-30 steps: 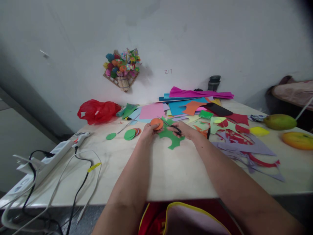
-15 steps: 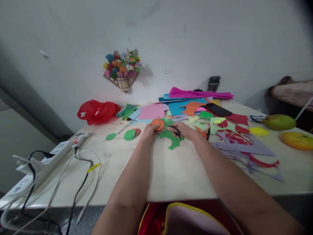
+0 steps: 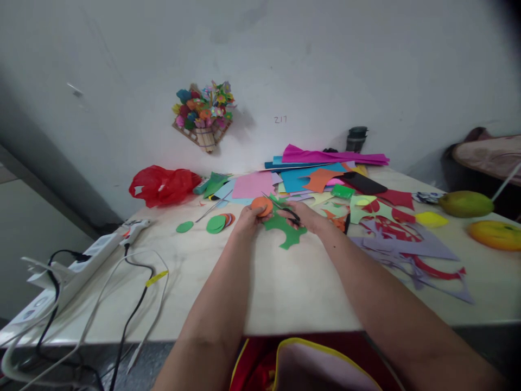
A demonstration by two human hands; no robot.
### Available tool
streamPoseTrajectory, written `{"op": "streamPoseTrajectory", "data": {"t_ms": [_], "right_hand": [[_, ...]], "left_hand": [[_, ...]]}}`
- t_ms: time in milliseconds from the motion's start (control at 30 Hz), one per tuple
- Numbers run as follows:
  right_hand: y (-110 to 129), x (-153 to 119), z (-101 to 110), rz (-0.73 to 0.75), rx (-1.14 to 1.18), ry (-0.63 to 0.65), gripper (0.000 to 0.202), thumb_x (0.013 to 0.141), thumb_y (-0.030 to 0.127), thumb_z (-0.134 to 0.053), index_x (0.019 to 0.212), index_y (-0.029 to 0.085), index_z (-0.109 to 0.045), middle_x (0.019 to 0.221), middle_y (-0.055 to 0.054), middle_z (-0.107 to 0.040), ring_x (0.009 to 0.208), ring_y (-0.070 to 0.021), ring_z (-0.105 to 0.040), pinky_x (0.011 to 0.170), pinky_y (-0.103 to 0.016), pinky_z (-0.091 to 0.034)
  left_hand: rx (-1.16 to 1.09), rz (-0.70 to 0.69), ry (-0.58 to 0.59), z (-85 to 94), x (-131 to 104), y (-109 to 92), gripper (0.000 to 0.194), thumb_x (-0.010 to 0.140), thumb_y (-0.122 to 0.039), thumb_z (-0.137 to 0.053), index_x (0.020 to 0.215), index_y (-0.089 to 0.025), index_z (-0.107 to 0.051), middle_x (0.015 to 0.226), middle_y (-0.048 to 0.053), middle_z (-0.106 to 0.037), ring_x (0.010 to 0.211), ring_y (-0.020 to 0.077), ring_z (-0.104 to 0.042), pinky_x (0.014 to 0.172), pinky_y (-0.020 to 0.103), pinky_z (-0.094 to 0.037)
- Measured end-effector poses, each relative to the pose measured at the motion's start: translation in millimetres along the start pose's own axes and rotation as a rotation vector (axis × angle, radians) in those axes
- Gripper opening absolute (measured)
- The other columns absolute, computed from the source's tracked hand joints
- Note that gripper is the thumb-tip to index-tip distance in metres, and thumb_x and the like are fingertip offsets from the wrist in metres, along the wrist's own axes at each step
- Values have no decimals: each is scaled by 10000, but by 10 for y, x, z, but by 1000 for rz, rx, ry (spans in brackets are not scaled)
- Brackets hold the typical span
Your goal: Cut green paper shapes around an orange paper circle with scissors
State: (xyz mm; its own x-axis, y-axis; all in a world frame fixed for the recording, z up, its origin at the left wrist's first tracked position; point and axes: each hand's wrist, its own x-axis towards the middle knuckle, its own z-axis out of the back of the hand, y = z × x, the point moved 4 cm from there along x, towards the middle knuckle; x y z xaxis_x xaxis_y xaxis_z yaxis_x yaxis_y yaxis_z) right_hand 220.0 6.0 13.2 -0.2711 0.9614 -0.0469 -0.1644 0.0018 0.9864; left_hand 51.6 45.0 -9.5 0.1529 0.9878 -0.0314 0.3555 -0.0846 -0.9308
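By the left edge of the green scrap [image 3: 285, 225], the left hand [image 3: 248, 218] pinches the orange disc [image 3: 261, 204], likely leaving its rim free for the scissors [image 3: 282, 208], which the right hand [image 3: 304, 213] grips over the scrap; circles [image 3: 215, 225] lie left of it, apparently set clear.

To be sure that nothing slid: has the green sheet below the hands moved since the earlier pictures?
No: the green sheet shows no visible shift in any direction against the flower decoration on the wall.
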Motion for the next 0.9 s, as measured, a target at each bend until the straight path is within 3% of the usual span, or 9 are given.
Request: {"op": "streamPoseTrajectory", "data": {"t_ms": [100, 333, 500, 800, 900], "right_hand": [[-18, 5, 3, -40, 41, -31, 524, 824, 533, -680, 1195, 184, -553, 458, 69, -525, 333, -102, -412, 334, -199, -311], [50, -44, -9, 34, -37, -23, 798, 757, 470, -774, 1435, 202, -451, 456, 82, -544, 332, -99, -434, 337, -183, -289], [43, -29, 0, 49, -71, 42, 817, 760, 430, -779, 1480, 214, -459, 459, 78, -549, 338, -91, -436, 348, -175, -298], [112, -50, -49, 43, -69, 43, 785, 773, 332, -768, 1493, 229, -475, 505, 72, -571, 336, -92, -466, 318, -181, -306], [84, -39, -30, 46, -104, 64, 740, 772, 375, -768, 1448, 194, -528, 493, 63, -578, 345, -92, -466, 327, -178, -313]], "left_hand": [[-14, -9, 3, 2, 0, -2, 177, 680, -133, -743, 828, -79, -662, 688, 87, -701, 546, 147, -649, 539, 237, -550], [-9, -5, 9, 12, 4, -9, 165, 675, -137, -732, 819, -90, -669, 677, 70, -700, 546, 150, -646, 549, 250, -552], [-1, 2, 11, 27, 16, 1, 119, 683, -124, -713, 794, -95, -677, 682, 75, -700, 564, 160, -643, 571, 267, -550], [6, 2, 2, 40, 20, -1, 171, 663, -141, -741, 817, -112, -673, 702, 63, -699, 593, 170, -650, 594, 291, -561], [15, 6, 8, 28, 6, -9, 144, 675, -139, -726, 807, -107, -676, 694, 65, -700, 586, 164, -647, 589, 282, -561]]}}
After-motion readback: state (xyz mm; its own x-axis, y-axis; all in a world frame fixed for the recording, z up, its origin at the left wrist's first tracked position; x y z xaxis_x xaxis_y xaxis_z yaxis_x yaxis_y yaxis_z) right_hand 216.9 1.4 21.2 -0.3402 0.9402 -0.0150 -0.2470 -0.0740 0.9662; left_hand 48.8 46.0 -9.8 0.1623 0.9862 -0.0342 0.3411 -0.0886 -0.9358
